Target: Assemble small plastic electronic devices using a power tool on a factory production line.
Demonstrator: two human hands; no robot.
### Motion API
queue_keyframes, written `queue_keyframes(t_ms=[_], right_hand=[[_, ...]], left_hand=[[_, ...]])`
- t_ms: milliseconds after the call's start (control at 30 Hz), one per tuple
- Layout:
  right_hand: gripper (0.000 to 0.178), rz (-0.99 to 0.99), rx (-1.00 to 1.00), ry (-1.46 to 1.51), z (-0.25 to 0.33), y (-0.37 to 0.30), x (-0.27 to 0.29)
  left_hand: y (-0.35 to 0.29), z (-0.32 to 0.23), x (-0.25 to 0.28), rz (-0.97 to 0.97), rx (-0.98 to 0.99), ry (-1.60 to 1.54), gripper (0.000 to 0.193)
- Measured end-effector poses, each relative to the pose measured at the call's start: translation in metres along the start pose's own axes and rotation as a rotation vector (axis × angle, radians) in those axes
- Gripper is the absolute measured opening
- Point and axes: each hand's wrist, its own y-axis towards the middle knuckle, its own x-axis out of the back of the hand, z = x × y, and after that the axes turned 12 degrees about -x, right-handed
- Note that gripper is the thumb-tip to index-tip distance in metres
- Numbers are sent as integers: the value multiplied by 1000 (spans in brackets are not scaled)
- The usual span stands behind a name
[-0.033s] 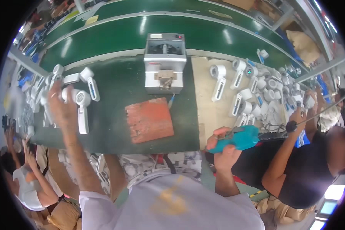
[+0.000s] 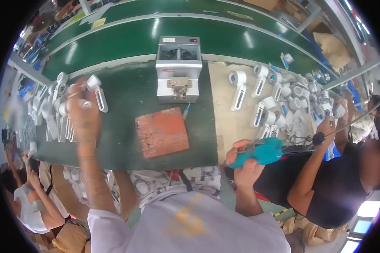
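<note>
Right fingers [image 2: 241,144] clamped the teal driver [image 2: 261,152]; left fingers [image 2: 77,90], grip too blurred to tell, had white fans [image 2: 100,97] beside them. I figured a hasty grab could scatter those.

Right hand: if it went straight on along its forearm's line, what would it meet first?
The right hand would probably meet the white round-headed device on the beige sheet, though depth is unclear.

a glossy green surface [image 2: 223,40] stretches behind the dark worktop [image 2: 122,95], between grey posts [image 2: 31,71].
</note>
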Motion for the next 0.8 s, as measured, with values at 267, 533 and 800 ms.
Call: queue_keyframes(t_ms=[267, 533, 800], right_hand=[[68, -18, -8, -136, 11, -8, -5], [50, -23, -29, -41, 18, -22, 15], [62, 83, -102, -50, 11, 9, -10]], left_hand=[[-47, -187, -264, 592, -500, -124, 48], [-69, -159, -274, 319, -532, -292, 43], [-70, -103, -106, 552, -564, -342, 25]])
